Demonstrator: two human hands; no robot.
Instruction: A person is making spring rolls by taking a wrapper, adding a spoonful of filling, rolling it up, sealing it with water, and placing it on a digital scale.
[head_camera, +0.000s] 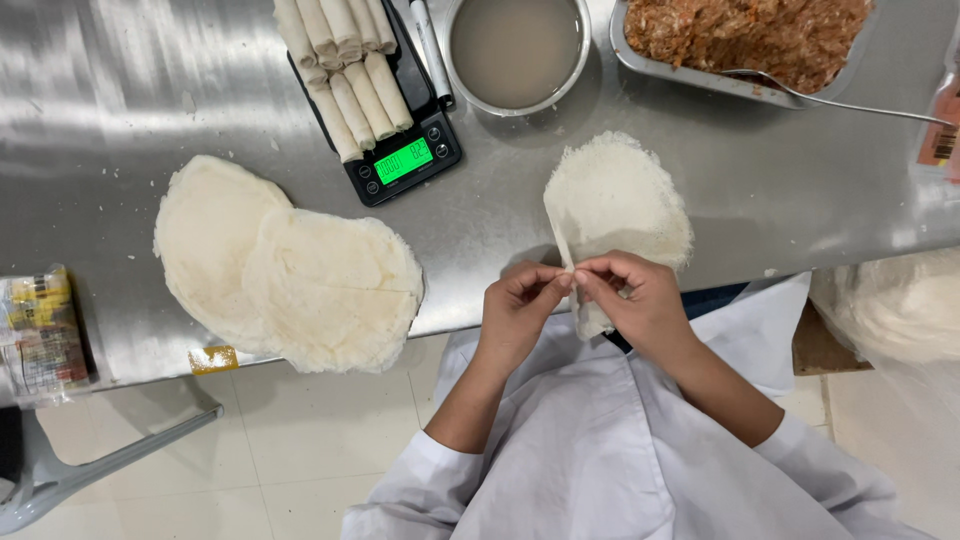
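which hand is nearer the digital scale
Left. The left hand sits below and right of the scale; the right hand lies farther right, both pinching the wrapper.

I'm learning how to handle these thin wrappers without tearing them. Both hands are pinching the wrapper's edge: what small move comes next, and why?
Probably ease the two pinches apart. The left hand and right hand grip the same near edge of the lacy wrapper, which hangs over the table edge with a strip already lifting, so a gentle peel seems likely to separate one sheet.
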